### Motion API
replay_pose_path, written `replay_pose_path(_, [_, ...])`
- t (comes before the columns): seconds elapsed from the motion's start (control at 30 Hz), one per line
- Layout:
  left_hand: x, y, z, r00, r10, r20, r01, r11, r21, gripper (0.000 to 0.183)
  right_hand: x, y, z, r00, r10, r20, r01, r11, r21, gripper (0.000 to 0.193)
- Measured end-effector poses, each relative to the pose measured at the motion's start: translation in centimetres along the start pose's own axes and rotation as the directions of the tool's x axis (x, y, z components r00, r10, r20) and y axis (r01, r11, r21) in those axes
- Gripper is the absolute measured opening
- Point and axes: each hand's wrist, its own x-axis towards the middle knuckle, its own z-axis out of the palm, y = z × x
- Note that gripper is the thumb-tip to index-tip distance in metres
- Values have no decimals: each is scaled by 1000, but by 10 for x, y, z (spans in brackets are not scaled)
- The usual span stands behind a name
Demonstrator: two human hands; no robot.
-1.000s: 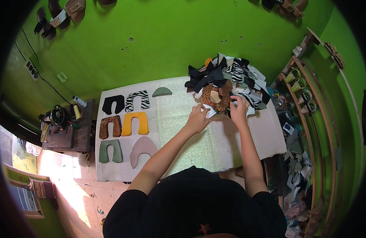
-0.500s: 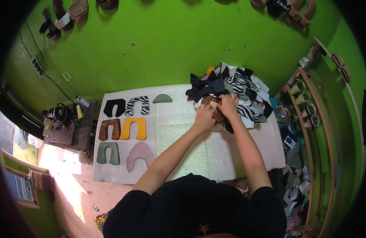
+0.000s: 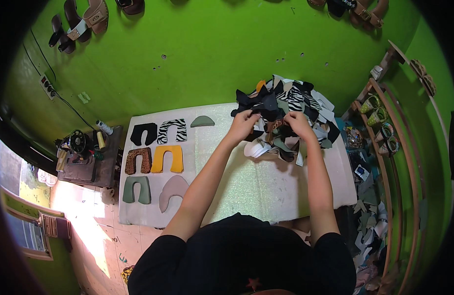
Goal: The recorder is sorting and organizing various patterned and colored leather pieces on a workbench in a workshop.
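Note:
A heaped pile of cut material scraps (image 3: 305, 101), black, zebra-striped, white, green and tan, lies at the far right of the white-covered table (image 3: 232, 191). At its left front side, my left hand (image 3: 242, 128) has its fingers bent together at the black scraps. My right hand (image 3: 299, 125) pinches into the middle of the pile, beside a small leopard-print scrap (image 3: 276, 125). Fingers and overlapping scraps partly hide what each hand grips. Pale scraps (image 3: 256, 148) and green ones lie just below the hands, at the pile's near edge.
U-shaped pieces in black (image 3: 144, 133), zebra print (image 3: 172, 131), leopard print (image 3: 138, 161), yellow (image 3: 167, 159), green (image 3: 137, 190) and pink (image 3: 174, 192) lie at left, with a green half-moon piece (image 3: 203, 121). A sewing machine (image 3: 77, 142) stands left; a wooden rack (image 3: 384, 147) stands right.
My hands have moved apart, the left one leftward and the right one to the right. The leopard-print and zebra scraps at the near edge are shifted, with pale and green scraps now showing there.

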Motion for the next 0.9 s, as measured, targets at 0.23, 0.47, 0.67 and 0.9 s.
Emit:
replay_pose_path(0.23, [-16, 17, -26, 1000, -3, 23, 7, 984, -176, 20, -34, -46, -8, 953, -118, 281, 5, 928, 373, 20])
replay_pose_path(0.47, [-37, 17, -34, 997, -56, 56, 67, 974, -218, 31, -59, -83, 8, 674, -347, 652, 157, 930, 333, 29])
replay_pose_path(0.67, [-66, 23, -32, 926, -214, 310, 303, 912, -277, 40, -69, -106, 30, 705, -239, 668, 94, 965, 246, 26])
replay_pose_path(0.9, [-86, 20, -37, 843, -145, 518, 323, 906, -273, 42, -83, -114, 42, 912, -268, 312, 306, 948, -82, 23])
